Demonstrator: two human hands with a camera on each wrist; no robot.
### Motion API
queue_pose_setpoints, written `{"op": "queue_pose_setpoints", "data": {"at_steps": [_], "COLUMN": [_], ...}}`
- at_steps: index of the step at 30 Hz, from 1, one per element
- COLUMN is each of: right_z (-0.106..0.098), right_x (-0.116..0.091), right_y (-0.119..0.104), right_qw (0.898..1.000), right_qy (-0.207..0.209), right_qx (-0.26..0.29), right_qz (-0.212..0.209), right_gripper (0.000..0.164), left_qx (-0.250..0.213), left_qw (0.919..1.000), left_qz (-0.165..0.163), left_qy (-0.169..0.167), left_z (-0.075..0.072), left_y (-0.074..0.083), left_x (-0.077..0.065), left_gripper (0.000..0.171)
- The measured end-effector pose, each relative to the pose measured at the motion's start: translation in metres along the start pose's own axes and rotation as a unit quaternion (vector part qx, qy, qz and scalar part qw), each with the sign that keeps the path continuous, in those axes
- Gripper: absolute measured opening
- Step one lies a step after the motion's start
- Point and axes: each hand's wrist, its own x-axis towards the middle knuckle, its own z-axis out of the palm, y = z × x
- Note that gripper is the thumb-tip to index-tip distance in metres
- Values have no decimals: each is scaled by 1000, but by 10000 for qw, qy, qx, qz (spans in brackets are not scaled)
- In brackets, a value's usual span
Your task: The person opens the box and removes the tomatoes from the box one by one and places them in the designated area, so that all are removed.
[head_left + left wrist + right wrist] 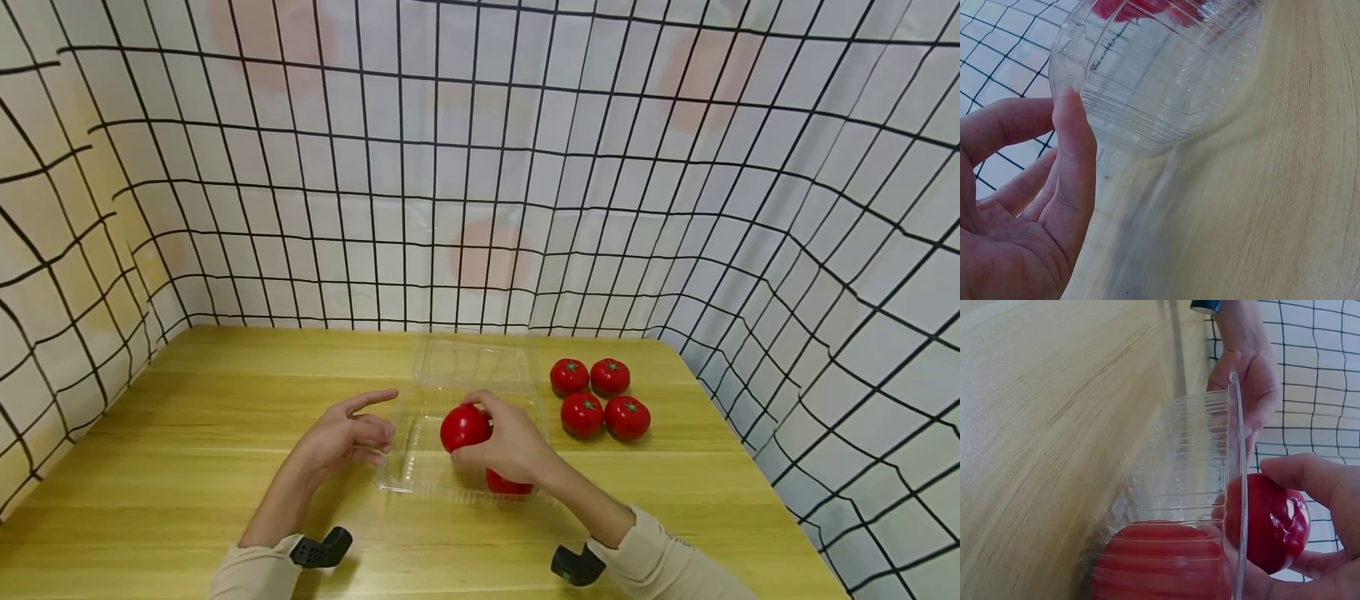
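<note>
My right hand point(510, 437) grips a glossy red tomato point(463, 428) between thumb and fingers, over a clear plastic clamshell box point(408, 475). In the right wrist view this held tomato point(1282, 522) appears beside the box's rim, partly seen through the plastic. A second tomato point(508, 483) sits inside the box at its near right corner, half hidden by my right hand. At the box's left side, my left hand point(348, 437) pinches the rim with its thumb and a finger, shown closer in the left wrist view. The box's lid point(476, 362) lies folded back, away from me.
Several tomatoes with green stems stand in a cluster to the box's right, one of them the near right tomato point(627, 418). Black wire grid point(360, 167) with white sheeting behind it borders the wooden table point(187, 467) at the back and both sides.
</note>
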Motion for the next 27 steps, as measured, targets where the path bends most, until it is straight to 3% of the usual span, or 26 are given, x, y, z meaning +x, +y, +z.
{"op": "queue_pose_setpoints", "data": {"at_steps": [27], "right_z": [-3], "right_x": [2], "right_y": [4], "right_qw": [9989], "right_qy": [-121], "right_qx": [454], "right_qz": [-92], "right_gripper": [69], "left_qx": [29], "left_qw": [10000], "left_qz": [-40], "left_qy": [71], "left_z": [1], "left_y": [1], "left_x": [-1], "left_gripper": [72]}}
